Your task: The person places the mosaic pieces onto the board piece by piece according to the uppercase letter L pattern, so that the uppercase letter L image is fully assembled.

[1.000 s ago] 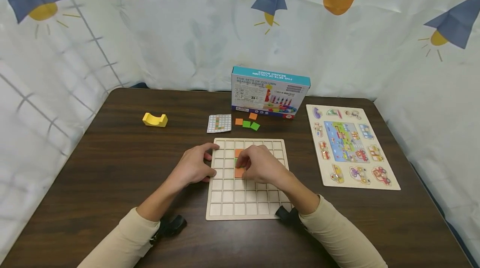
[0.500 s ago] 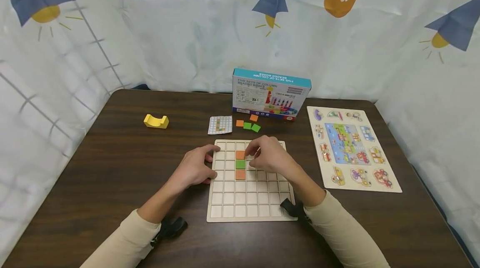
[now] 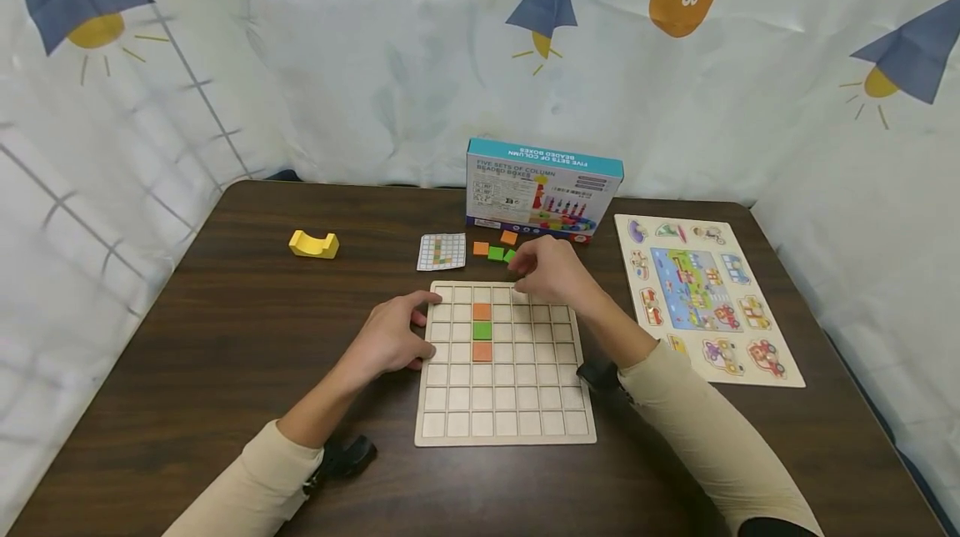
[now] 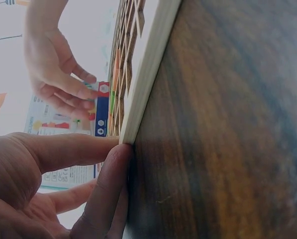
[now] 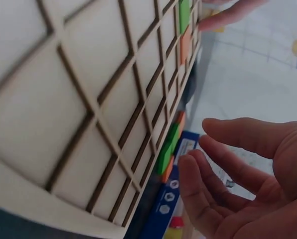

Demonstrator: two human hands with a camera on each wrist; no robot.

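A light wooden grid board (image 3: 528, 398) lies on the table, with an orange tile (image 3: 482, 312), a green tile (image 3: 482, 330) and another orange tile (image 3: 482, 352) lined up in one column. My left hand (image 3: 390, 334) rests against the board's left edge, thumb and forefinger apart along it; the left wrist view shows digits touching the board's edge (image 4: 147, 74). Over the far edge hovers my right hand (image 3: 557, 272), its fingers loosely bent with nothing between them. Just beyond its fingertips are loose green tiles (image 3: 496, 253) and orange tiles (image 3: 481, 248), one green partly covered.
A small pattern card (image 3: 442, 252) lies left of the loose tiles. Behind them stands a printed box (image 3: 540, 191). A picture puzzle board (image 3: 636, 328) is at the right, partly behind the right forearm. A yellow curved block (image 3: 313, 244) sits at the far left.
My right hand has left the tile column and moved away and to the right, toward the loose tiles. The column of three tiles now shows fully. My left hand keeps its place.
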